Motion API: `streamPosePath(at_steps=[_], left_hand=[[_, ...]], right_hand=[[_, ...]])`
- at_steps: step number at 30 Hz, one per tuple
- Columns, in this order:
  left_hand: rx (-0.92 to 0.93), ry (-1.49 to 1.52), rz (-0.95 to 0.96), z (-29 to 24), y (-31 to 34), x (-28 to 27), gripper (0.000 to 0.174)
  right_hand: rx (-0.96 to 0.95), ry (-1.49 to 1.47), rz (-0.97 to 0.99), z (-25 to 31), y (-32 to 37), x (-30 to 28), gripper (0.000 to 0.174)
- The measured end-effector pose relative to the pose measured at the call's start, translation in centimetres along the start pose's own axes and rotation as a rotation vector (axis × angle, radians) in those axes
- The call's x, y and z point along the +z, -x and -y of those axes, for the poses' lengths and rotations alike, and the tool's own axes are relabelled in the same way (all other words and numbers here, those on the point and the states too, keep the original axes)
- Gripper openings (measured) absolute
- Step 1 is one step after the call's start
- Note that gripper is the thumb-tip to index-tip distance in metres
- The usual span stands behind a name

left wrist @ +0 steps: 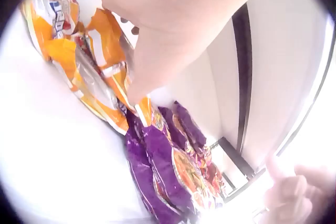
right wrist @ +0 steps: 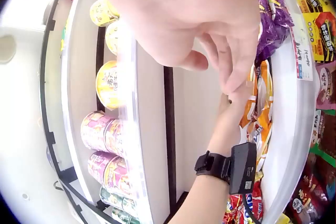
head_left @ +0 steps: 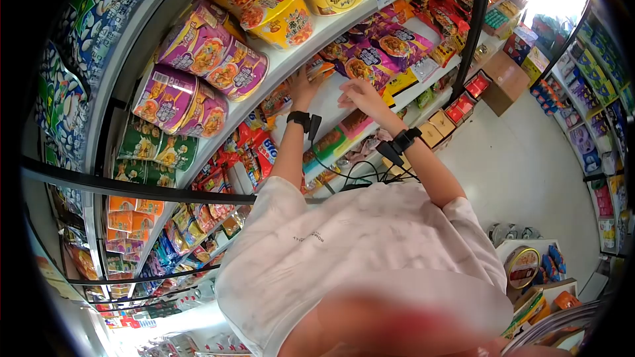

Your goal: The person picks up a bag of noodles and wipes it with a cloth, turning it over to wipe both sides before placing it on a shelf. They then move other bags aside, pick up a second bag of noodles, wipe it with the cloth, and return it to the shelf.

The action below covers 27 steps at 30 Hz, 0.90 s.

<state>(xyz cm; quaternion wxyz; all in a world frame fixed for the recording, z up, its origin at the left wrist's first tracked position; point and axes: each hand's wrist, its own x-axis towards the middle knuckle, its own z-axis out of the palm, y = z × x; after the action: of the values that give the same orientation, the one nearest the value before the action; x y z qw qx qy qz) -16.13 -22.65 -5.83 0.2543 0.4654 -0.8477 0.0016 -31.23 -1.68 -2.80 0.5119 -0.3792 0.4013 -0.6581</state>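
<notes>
In the head view my left hand [head_left: 302, 89] reaches onto a shelf of snack bags. The left wrist view shows its thumb and fingers about an orange bag with a clear panel [left wrist: 107, 45], pinching it. More orange bags [left wrist: 65, 56] stand in a row beside it, and purple bags [left wrist: 163, 166] with a food picture follow along the same row. My right hand [head_left: 366, 100] hovers over the shelf's front part, near the purple bags [head_left: 367, 66]. Its fingers are loosely curled with nothing in them, as the right wrist view also shows.
The shelf above holds purple noodle tubs [head_left: 241, 69] and yellow noodle tubs [head_left: 284, 16]. A white price rail [right wrist: 302, 48] edges the working shelf. Red bags [head_left: 261, 149] lie to the left. A cardboard box [head_left: 506, 82] stands on the floor at right.
</notes>
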Motion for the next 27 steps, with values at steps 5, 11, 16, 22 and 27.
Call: streamPosePath(at_steps=[5,11,16,22,27], left_hand=[[0.045,-0.017,-0.067,3.4,-1.1,5.4,0.082],[-0.112,0.061,0.087,-0.2,1.2,-0.9,0.081],[0.027,0.561,0.206,0.4,6.4,-6.2,0.068],[-0.240,0.656,0.235,1.2,13.3,-12.9,0.061],[-0.393,0.818,0.164,2.3,17.6,-17.6,0.058]], right_hand=[[0.010,0.045,0.042,-0.9,-1.0,0.3,0.022],[-0.307,0.713,-0.080,-2.6,-4.8,1.8,0.033],[-0.545,1.132,-0.091,-2.7,-7.3,4.9,0.052],[-0.284,1.440,0.195,-5.9,-10.2,5.9,0.067],[-0.291,1.346,0.145,-8.2,-10.0,5.6,0.055]])
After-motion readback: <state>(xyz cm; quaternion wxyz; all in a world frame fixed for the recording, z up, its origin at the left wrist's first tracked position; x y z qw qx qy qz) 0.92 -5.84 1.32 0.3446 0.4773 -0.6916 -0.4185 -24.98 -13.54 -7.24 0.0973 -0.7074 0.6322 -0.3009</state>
